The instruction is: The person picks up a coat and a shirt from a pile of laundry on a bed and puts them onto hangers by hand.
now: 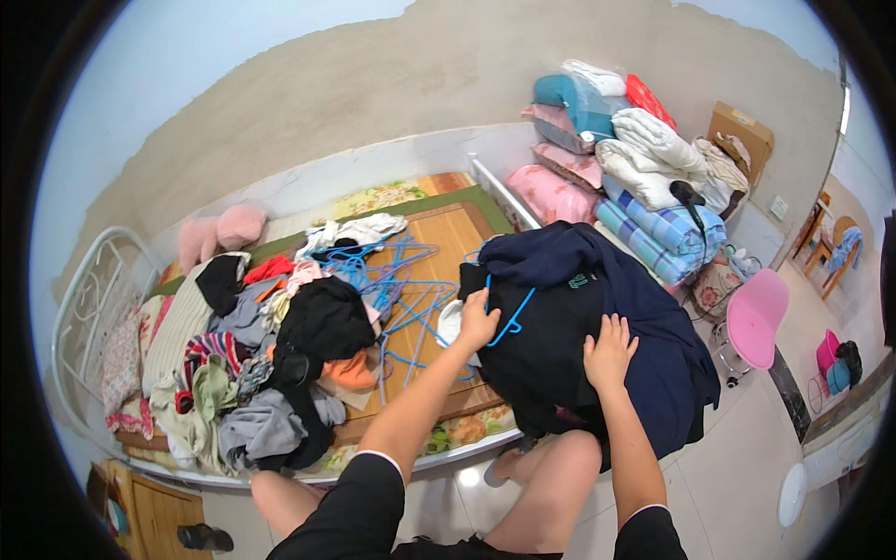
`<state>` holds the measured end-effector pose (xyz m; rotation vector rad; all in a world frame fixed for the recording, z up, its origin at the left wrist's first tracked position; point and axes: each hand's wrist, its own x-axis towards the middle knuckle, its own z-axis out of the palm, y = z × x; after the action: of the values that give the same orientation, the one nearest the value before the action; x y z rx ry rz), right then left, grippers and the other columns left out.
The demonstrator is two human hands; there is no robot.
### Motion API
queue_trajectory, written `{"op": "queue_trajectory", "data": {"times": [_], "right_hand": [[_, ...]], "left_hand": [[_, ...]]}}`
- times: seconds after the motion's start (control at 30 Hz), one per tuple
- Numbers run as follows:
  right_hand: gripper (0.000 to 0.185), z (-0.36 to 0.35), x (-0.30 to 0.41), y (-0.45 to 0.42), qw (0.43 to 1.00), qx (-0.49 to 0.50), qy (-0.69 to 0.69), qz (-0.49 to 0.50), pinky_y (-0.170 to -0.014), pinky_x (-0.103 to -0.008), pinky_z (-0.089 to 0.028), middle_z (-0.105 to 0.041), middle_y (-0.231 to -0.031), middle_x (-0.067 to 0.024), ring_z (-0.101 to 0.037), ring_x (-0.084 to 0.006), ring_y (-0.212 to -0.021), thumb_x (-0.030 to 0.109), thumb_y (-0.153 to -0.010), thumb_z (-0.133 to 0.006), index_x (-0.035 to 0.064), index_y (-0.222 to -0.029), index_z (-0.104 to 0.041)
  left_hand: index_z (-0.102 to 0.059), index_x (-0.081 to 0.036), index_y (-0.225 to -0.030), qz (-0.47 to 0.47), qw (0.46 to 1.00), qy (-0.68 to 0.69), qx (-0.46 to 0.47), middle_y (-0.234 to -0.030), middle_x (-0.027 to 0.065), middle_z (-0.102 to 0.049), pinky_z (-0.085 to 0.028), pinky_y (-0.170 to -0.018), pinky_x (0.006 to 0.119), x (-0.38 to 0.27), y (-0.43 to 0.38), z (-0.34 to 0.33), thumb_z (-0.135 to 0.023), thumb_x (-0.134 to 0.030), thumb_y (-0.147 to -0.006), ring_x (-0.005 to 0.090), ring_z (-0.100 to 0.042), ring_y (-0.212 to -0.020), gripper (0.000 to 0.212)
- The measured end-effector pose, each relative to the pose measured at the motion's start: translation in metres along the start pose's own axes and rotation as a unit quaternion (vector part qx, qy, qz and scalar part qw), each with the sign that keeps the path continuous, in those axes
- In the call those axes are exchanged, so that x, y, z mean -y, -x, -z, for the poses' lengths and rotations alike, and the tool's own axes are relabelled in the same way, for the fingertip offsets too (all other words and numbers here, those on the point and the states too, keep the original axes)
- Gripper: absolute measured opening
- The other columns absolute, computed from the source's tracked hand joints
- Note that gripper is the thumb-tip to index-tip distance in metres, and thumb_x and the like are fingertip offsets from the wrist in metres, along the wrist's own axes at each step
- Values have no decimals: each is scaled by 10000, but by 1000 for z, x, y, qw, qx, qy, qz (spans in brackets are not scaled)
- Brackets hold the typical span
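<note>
A black garment (539, 357) is spread over the bed's front edge, on top of a dark navy garment (651, 364) that hangs down at the right. A blue plastic hanger (519, 308) lies at the black garment's upper left, its hook pointing down. My left hand (479, 322) rests on the hanger's left part and the cloth there; whether its fingers grip anything is hidden. Flat on the black cloth, near its right side, lies my right hand (609, 350) with the fingers spread. A small white cloth (450, 322) shows beside my left hand.
Loose blue and purple hangers (413, 301) lie on the wooden bed mat (448, 231). Heaped clothes (280, 371) cover the bed's left part. Folded quilts (651, 161) and a hair dryer (686, 193) are piled behind. A pink swivel chair (757, 318) stands right.
</note>
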<state>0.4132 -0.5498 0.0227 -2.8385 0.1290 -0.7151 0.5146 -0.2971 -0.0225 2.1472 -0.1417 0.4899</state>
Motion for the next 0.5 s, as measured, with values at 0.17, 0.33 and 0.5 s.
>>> {"op": "queue_trajectory", "data": {"times": [0.17, 0.33, 0.5], "right_hand": [[403, -1, 35, 39, 987, -57, -141, 43, -1083, -507, -219, -436, -1334, -203, -358, -350, -1286, 148, -813, -581, 9, -1186, -521], [226, -13, 112, 108, 949, -43, -296, 94, -1015, -472, -311, -513, -1211, -200, -446, -369, -1175, 73, -783, -589, 28, -1005, -582], [149, -47, 181, 209, 887, 108, -436, 108, -918, -405, -413, -565, -1130, -183, -521, -347, -1069, 39, -770, -585, 21, -918, -600]], "left_hand": [[-474, 18, -1260, -43, 995, 73, -49, -1158, 181, -515, -406, -933, 358, -5, 93, 31, -607, -113, -829, 311, -514, -1048, 470], [-451, -16, -1277, -20, 999, 43, -4, -1192, 182, -479, -385, -947, 369, -10, 195, 108, -598, -103, -826, 325, -478, -1084, 482], [-434, -35, -1288, 4, 983, -166, -78, -1243, 193, -443, -340, -982, 430, -4, 273, 218, -630, -99, -762, 366, -427, -1153, 565]]}}
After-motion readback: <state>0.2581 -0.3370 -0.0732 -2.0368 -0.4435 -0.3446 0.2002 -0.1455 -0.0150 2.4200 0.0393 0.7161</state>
